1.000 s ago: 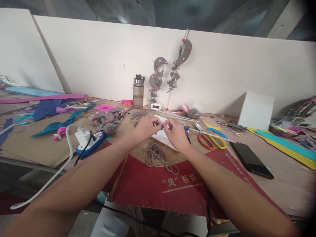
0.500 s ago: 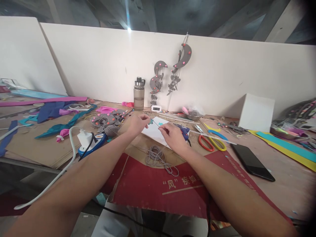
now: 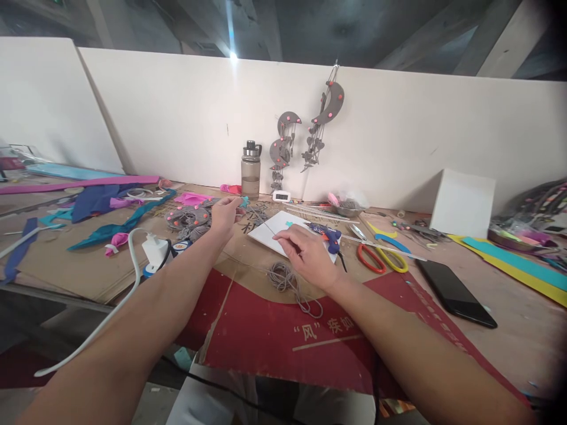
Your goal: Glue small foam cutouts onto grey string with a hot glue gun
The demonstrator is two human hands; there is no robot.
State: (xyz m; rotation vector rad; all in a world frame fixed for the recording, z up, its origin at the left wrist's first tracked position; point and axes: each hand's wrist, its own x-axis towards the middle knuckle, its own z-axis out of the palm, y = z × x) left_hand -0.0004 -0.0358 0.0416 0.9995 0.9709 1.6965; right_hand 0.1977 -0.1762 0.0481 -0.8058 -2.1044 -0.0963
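Note:
My left hand (image 3: pixel 225 213) pinches a small teal piece (image 3: pixel 244 202) above the cardboard. A thin grey cord (image 3: pixel 264 223) runs from near that piece to my right hand (image 3: pixel 303 251), whose fingers are closed on it. Below my hands, a white sheet (image 3: pixel 266 232) lies on the cardboard, with another small teal piece (image 3: pixel 289 224) on it. A blue glue gun (image 3: pixel 330 235) rests at the sheet's right edge. Nearer to me, a loose coil of grey cord (image 3: pixel 282 276) lies on the red and brown cardboard (image 3: pixel 266 336).
Scissors with red and yellow handles (image 3: pixel 372 258) and a black phone (image 3: pixel 456 292) lie to the right. A bottle (image 3: pixel 251 171) and small clock (image 3: pixel 281 196) stand at the back. A white plug (image 3: pixel 155 249) with its cable is at the left.
My left hand has moved left and slightly up with the teal piece, away from my right hand. More of the cord, the white sheet and the glue gun shows between and beside them.

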